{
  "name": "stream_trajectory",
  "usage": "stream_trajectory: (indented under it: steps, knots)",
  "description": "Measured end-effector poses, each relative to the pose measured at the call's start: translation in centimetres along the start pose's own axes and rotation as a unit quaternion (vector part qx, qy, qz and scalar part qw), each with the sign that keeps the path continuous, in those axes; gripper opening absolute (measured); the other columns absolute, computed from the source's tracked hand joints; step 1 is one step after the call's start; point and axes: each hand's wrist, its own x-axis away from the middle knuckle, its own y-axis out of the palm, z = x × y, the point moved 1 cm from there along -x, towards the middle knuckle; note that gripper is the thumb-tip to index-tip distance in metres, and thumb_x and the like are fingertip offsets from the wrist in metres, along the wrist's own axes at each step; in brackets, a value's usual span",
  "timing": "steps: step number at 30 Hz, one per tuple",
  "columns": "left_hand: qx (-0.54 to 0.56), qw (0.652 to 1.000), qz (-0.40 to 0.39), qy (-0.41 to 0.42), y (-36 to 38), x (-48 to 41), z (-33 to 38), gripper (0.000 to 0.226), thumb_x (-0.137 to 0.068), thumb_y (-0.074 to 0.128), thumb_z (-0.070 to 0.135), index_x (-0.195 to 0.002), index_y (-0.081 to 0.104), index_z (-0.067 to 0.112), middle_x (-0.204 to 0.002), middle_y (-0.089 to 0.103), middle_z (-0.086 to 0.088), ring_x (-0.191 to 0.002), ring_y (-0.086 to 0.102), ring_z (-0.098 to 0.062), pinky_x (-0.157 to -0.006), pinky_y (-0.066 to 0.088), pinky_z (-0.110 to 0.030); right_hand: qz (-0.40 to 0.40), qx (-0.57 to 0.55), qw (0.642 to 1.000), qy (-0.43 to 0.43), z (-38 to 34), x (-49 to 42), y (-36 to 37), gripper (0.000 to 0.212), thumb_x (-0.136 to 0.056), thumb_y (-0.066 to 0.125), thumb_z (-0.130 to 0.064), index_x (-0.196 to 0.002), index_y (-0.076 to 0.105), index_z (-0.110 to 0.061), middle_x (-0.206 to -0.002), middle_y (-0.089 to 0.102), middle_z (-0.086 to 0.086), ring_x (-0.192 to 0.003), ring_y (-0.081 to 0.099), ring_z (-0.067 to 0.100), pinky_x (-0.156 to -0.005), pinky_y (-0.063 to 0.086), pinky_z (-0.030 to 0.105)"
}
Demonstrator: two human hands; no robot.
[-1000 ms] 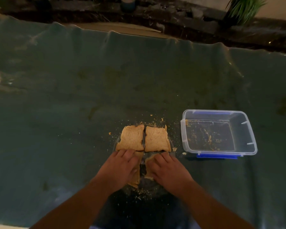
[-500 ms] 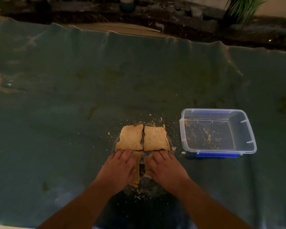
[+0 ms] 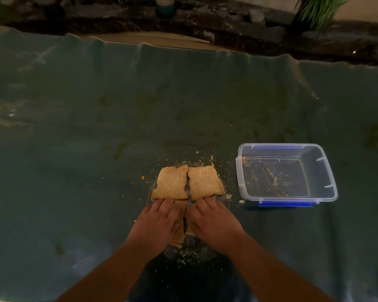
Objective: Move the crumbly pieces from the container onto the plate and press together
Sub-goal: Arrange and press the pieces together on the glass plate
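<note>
Several tan, crumbly square pieces lie on a clear glass plate [image 3: 224,198] near the table's front. The far left piece [image 3: 171,182] and far right piece [image 3: 204,182] sit side by side with a thin gap. My left hand [image 3: 156,225] lies flat, palm down, on the near left piece [image 3: 179,234]. My right hand [image 3: 214,223] lies flat on the near right piece, which is almost fully hidden. The clear plastic container [image 3: 327,171] with blue clips stands to the right, holding only crumbs and smears.
A wrinkled dark green cloth [image 3: 96,149] covers the table. Loose crumbs [image 3: 203,159] are scattered around the plate. Beyond the far edge are dark rocks, a blue cup [image 3: 165,6] and a green plant [image 3: 314,9].
Both hands stay pressed on the near pieces and have barely shifted. The pieces and container have not moved.
</note>
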Motion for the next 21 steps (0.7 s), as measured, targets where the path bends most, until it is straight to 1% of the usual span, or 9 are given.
stream_trajectory:
  steps: [6, 8, 10, 12, 13, 15, 16, 18, 21]
  knots:
    - [-0.013, 1.0, -0.012, -0.005, 0.6, 0.0, -0.4, 0.044, -0.099, 0.043, 0.042, -0.132, 0.056, 0.016, -0.138, 0.059, -0.014, -0.12, 0.057, -0.033, -0.093, 0.055, -0.05, 0.042, -0.004, 0.999, 0.019, 0.0, -0.6, 0.3, 0.036, -0.1, 0.056, -0.033, -0.129, 0.053, -0.012, -0.117, 0.061, 0.015, -0.102, 0.056, 0.033, -0.087, 0.053, 0.048]
    - [-0.015, 1.0, 0.004, 0.005, 0.3, 0.0, -0.3, 0.043, -0.096, 0.048, 0.042, -0.129, 0.057, 0.016, -0.135, 0.061, -0.015, -0.117, 0.057, -0.034, -0.091, 0.054, -0.051, 0.049, -0.011, 0.998, 0.023, -0.1, -0.1, 0.5, 0.038, -0.099, 0.055, -0.034, -0.131, 0.051, -0.013, -0.118, 0.061, 0.015, -0.102, 0.056, 0.033, -0.086, 0.054, 0.048]
    - [-0.011, 0.999, 0.027, 0.016, -0.4, -0.3, -0.2, 0.046, -0.089, 0.051, 0.045, -0.123, 0.057, 0.015, -0.131, 0.062, -0.017, -0.113, 0.055, -0.034, -0.089, 0.053, -0.052, 0.051, -0.013, 0.998, 0.035, 0.3, -0.2, 0.3, 0.043, -0.098, 0.049, -0.036, -0.136, 0.048, -0.015, -0.123, 0.058, 0.015, -0.107, 0.053, 0.035, -0.091, 0.051, 0.05]
    - [-0.004, 0.999, 0.036, 0.02, -1.2, -1.1, -0.3, 0.061, -0.08, 0.056, 0.049, -0.13, 0.053, 0.014, -0.139, 0.057, -0.019, -0.122, 0.053, -0.037, -0.098, 0.049, -0.055, 0.031, 0.0, 0.998, 0.058, 1.2, -1.1, -0.1, 0.057, -0.096, 0.046, -0.039, -0.148, 0.039, -0.016, -0.143, 0.05, 0.02, -0.126, 0.047, 0.042, -0.108, 0.041, 0.057]
    - [-0.003, 1.0, 0.023, 0.019, -1.5, -1.6, -0.4, 0.073, -0.08, 0.056, 0.052, -0.14, 0.046, 0.012, -0.149, 0.049, -0.021, -0.133, 0.046, -0.039, -0.108, 0.041, -0.057, 0.018, 0.006, 0.998, 0.068, 1.6, -1.5, -0.4, 0.063, -0.097, 0.044, -0.043, -0.154, 0.032, -0.018, -0.154, 0.041, 0.022, -0.138, 0.039, 0.046, -0.116, 0.029, 0.059]
    - [-0.02, 1.0, -0.006, 0.021, -1.5, -2.5, -0.8, 0.09, -0.084, 0.043, 0.061, -0.156, 0.02, 0.012, -0.167, 0.014, -0.02, -0.152, 0.013, -0.038, -0.122, 0.013, -0.055, -0.016, -0.003, 0.997, 0.08, 2.1, -2.0, -0.6, 0.069, -0.101, 0.038, -0.05, -0.16, 0.017, -0.022, -0.167, 0.021, 0.021, -0.151, 0.015, 0.046, -0.121, 0.004, 0.055]
    - [-0.02, 0.999, -0.033, 0.013, -1.3, -2.8, -1.0, 0.093, -0.086, 0.037, 0.065, -0.158, 0.01, 0.013, -0.169, 0.0, -0.017, -0.154, -0.002, -0.035, -0.123, 0.002, -0.052, -0.029, -0.007, 0.996, 0.085, 2.0, -2.0, -0.5, 0.069, -0.102, 0.035, -0.052, -0.161, 0.014, -0.022, -0.169, 0.015, 0.02, -0.153, 0.009, 0.043, -0.12, -0.002, 0.053]
    - [-0.013, 0.997, -0.07, -0.008, -0.9, -3.1, -1.0, 0.092, -0.089, 0.035, 0.064, -0.16, 0.003, 0.015, -0.169, -0.007, -0.015, -0.153, -0.013, -0.032, -0.124, -0.005, -0.05, -0.032, -0.018, 0.993, 0.109, 1.3, -1.7, -0.1, 0.067, -0.104, 0.031, -0.052, -0.161, 0.014, -0.022, -0.17, 0.014, 0.019, -0.154, 0.007, 0.04, -0.12, -0.004, 0.05]
    - [-0.007, 0.997, -0.075, -0.024, -0.5, -3.1, -0.3, 0.082, -0.096, 0.033, 0.058, -0.161, 0.005, 0.017, -0.17, -0.003, -0.014, -0.153, -0.012, -0.031, -0.125, -0.002, -0.05, -0.032, -0.037, 0.989, 0.143, -0.3, -1.2, 0.3, 0.064, -0.106, 0.026, -0.051, -0.162, 0.014, -0.022, -0.17, 0.014, 0.019, -0.153, 0.01, 0.04, -0.12, -0.002, 0.049]
